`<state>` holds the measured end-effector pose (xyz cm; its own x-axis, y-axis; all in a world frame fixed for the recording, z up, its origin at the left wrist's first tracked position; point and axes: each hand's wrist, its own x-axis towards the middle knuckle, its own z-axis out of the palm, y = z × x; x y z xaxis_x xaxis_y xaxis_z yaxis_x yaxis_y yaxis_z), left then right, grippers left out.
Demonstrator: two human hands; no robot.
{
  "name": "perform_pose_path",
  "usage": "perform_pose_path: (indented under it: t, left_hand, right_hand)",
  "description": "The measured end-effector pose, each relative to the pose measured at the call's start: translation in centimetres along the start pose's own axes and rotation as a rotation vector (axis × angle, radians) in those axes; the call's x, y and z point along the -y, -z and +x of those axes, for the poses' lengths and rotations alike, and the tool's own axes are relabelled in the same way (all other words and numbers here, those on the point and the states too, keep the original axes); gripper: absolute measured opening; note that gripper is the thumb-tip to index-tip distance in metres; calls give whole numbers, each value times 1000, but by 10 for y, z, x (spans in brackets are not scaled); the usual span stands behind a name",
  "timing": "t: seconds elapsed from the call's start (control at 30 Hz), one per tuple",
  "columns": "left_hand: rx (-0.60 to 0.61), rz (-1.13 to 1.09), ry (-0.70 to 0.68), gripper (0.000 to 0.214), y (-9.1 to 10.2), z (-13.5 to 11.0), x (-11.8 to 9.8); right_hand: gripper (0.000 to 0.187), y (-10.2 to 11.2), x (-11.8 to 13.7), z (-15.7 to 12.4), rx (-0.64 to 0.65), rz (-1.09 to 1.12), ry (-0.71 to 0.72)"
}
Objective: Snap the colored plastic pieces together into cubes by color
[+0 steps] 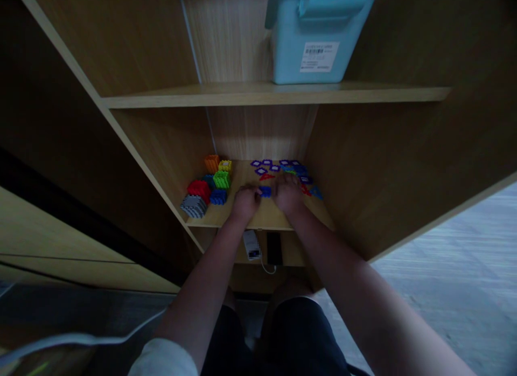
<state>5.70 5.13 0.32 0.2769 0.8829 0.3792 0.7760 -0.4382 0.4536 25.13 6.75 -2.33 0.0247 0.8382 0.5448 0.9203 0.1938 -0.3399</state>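
Head view: the left hand and right hand are apart over a wooden shelf, with a small blue stack of plastic tiles between them. The left fingertips meet its near-left end; the right hand is just beside its other end, its fingers partly hidden, so I cannot tell whether it touches. How firmly either hand grips cannot be told.

Left of the left hand are grouped stacks: gray stack, red stack, dark blue stack, green stack, yellow stack and orange stack. Beyond the hands lie loose purple square frames and a red triangular piece. Right of the right hand are red pieces and light blue pieces.

Below the hands, a lower shelf holds a white box-like object, a flat black object and a white cable. Above them, a light blue bin with a printed label stands on an upper shelf.
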Motion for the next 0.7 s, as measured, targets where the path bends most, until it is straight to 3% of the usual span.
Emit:
perform_pose_path:
  t: [0.4, 0.53, 0.7]
  left_hand:
    - [-17, -46, 0, 26, -5, 0, 4]
    - [-22, -53, -3, 25, -7, 1, 6]
    - [-15, -45, 9, 24, -5, 1, 4]
  right_hand:
    - [68, -10, -37, 43, 99, -160, -295]
    - [69, -12, -41, 46, 114, -159, -294]
    - [53, -9, -40, 45, 115, -187, -225]
